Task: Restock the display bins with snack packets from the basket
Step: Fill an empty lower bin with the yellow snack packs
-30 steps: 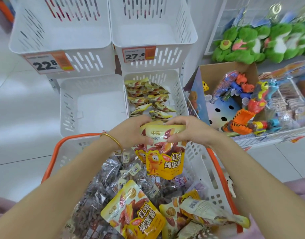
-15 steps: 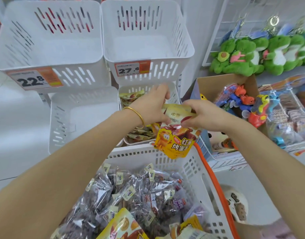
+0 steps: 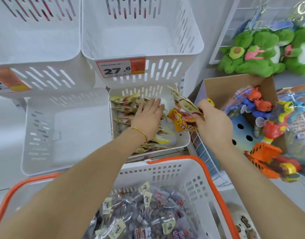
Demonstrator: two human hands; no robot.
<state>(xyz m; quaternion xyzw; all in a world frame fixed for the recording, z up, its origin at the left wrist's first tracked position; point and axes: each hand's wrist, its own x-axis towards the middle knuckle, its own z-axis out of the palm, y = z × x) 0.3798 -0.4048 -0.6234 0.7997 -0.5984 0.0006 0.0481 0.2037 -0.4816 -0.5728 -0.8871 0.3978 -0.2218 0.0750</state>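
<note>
A white lower display bin (image 3: 183, 141) holds several yellow snack packets (image 3: 126, 109) lying in a row. My left hand (image 3: 149, 116) rests flat on those packets inside the bin, fingers straight. My right hand (image 3: 212, 123) pinches a bunch of yellow snack packets (image 3: 182, 116) by their upper edge, holding them tilted over the bin's right side. Below, the white basket (image 3: 188, 180) with an orange rim holds several clear packets of dark snacks (image 3: 148, 213).
A bin with a 27.6 price tag (image 3: 120, 69) stands above the stocked one. Another bin (image 3: 65, 128) sits to its left, with one more (image 3: 36, 49) above that. A cardboard box of plastic toys (image 3: 262, 118) and green plush toys (image 3: 262, 52) lie at the right.
Both hands have moved from above the basket forward to the lower bin. My left hand let go of the bunch and now lies on the packets in the bin; my right hand keeps the bunch.
</note>
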